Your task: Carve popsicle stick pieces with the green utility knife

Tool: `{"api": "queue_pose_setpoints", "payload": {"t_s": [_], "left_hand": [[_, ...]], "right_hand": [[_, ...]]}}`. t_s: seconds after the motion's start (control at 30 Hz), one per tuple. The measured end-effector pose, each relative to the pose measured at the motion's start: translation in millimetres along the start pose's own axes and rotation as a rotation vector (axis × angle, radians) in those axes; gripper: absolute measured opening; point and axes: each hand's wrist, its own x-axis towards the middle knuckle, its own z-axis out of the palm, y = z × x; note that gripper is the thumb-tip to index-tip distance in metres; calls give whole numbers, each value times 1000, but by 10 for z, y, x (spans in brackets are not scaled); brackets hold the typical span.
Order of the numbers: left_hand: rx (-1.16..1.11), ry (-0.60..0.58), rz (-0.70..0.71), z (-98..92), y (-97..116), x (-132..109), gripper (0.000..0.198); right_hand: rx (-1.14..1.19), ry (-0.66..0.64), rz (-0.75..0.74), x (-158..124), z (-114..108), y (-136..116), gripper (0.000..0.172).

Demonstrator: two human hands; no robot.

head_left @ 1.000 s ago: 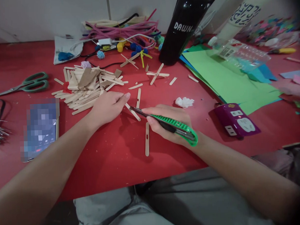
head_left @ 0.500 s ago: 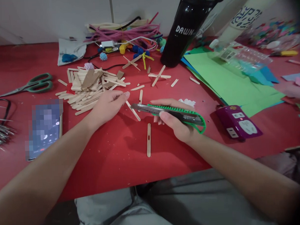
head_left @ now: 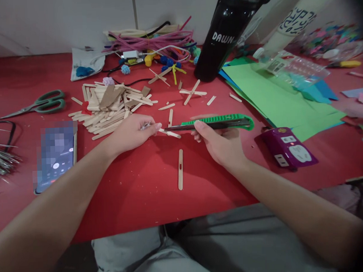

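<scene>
My right hand [head_left: 220,144] grips a green utility knife [head_left: 219,123], held level above the red table [head_left: 135,185] with the blade pointing left. My left hand [head_left: 130,133] pinches one end of a wooden craft stick [head_left: 171,133], and the blade tip meets that stick. Another craft stick with a slot cut in it [head_left: 180,169] lies on the table just in front of both hands. A heap of craft sticks [head_left: 109,104] sits behind my left hand.
Green-handled scissors [head_left: 40,104] and a phone [head_left: 55,156] lie at the left. A black tumbler [head_left: 225,35], green paper [head_left: 275,97], a plastic bottle [head_left: 289,66], a purple power adapter [head_left: 286,146] and a tangle of pink cords [head_left: 154,39] fill the back and right.
My right hand has lifted and turned the knife from a downward slant to level. My left hand has closed on the stick's end and turned it toward the blade.
</scene>
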Motion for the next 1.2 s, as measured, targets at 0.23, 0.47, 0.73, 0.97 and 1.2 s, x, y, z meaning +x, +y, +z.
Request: {"api": "queue_pose_setpoints", "payload": {"t_s": [0.23, 0.47, 0.73, 0.97, 1.2], "left_hand": [[107, 64, -51, 46, 57, 1, 37], [80, 50, -51, 36, 63, 1, 39], [111, 52, -79, 70, 92, 28, 40], [164, 64, -82, 81, 56, 41, 39], [219, 55, -84, 71, 76, 25, 38]], "right_hand": [[-148, -255, -58, 30, -30, -151, 17], [121, -176, 64, 50, -32, -2, 15], [124, -188, 32, 67, -69, 0, 9], [273, -70, 83, 95, -21, 6, 17], [246, -101, 126, 88, -5, 17, 17]]}}
